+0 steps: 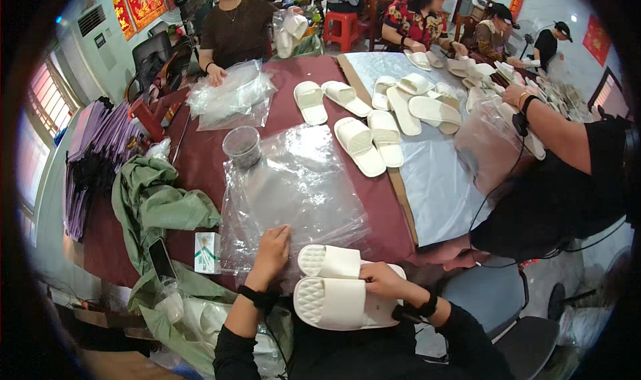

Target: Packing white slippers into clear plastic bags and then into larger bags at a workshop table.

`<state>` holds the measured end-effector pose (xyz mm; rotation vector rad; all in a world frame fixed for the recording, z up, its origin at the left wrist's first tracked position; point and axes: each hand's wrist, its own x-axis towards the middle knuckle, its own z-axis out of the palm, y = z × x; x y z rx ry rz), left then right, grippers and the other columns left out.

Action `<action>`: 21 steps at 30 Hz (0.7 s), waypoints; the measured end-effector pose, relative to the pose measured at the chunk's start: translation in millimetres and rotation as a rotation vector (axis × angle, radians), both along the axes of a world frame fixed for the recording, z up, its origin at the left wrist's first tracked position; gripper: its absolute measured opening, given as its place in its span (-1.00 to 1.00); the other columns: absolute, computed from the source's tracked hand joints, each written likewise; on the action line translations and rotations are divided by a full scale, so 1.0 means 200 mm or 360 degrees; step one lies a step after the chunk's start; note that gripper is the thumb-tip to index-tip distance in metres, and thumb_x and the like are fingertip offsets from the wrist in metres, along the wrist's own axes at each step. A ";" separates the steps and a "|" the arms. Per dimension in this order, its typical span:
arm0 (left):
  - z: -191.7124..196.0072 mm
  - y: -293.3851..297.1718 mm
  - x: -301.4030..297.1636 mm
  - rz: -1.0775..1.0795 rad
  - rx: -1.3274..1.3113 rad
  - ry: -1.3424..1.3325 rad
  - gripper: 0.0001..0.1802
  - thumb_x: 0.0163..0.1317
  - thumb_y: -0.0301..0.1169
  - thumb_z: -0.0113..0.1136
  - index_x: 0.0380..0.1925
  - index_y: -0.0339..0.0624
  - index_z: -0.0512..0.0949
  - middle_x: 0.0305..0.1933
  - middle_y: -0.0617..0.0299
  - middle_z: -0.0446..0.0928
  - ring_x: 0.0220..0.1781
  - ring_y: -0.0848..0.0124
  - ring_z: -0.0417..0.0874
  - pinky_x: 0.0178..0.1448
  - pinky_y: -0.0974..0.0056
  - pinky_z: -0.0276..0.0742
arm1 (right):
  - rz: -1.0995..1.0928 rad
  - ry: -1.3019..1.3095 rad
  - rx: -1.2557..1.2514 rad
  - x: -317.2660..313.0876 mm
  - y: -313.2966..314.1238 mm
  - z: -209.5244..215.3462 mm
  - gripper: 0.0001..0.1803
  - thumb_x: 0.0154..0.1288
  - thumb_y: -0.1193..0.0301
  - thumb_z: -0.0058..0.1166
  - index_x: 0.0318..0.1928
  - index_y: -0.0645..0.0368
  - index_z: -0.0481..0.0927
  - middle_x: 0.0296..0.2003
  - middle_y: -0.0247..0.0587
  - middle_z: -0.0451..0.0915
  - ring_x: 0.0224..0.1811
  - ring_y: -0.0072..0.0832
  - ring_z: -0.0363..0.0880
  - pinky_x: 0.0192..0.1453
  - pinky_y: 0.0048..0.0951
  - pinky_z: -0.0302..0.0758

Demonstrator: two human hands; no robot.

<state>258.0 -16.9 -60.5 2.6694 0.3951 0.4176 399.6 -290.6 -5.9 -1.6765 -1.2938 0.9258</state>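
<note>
My right hand is closed on a pair of white slippers, with its fingers at the open ends of the straps. The pair lies sideways, one slipper beside the other, toes to the left, close to my body. My left hand rests at the near edge of a stack of clear plastic bags. Its fingers are drawn together on the film; how much of it they pinch is hard to see. A round clear tub stands on the stack's far left corner.
More white slippers lie beyond the bags, many heaped at the far right. A green cloth sack, a small white box and a phone are on the left. Co-workers handle bags and slippers around the red-covered table.
</note>
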 end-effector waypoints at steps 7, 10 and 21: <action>0.16 -0.05 0.02 -0.0095 -0.0175 -0.0287 -0.35 -0.08 -0.66 0.11 0.15 -0.35 0.35 0.12 -0.10 0.40 0.12 0.00 0.39 0.25 0.12 0.31 | -0.0114 -0.0451 -0.0088 -0.03 0.09 0.03 -0.75 0.06 0.33 0.03 -0.29 0.19 0.62 -0.29 -0.04 0.57 -0.23 -0.08 0.55 -0.14 -0.22 0.47; 0.14 -0.02 0.01 -0.0050 0.0007 -0.0278 -0.40 -0.06 -0.65 0.10 0.11 -0.34 0.38 0.10 -0.09 0.42 0.09 -0.02 0.41 0.21 0.11 0.33 | -0.0137 -0.0472 -0.0161 -0.07 0.10 0.08 -0.77 0.04 0.33 0.04 -0.34 0.21 0.61 -0.33 -0.04 0.56 -0.25 -0.08 0.55 -0.16 -0.19 0.47; 0.32 -0.11 0.02 0.0146 -0.0382 -0.0476 -0.75 0.19 -0.53 0.07 -0.11 -0.24 0.55 -0.01 -0.02 0.55 0.01 0.08 0.56 0.07 0.14 0.48 | -0.0074 -0.0427 -0.0106 -0.11 0.07 0.12 -0.75 0.08 0.33 0.02 -0.28 0.16 0.64 -0.26 -0.12 0.60 -0.26 -0.08 0.57 -0.20 -0.20 0.50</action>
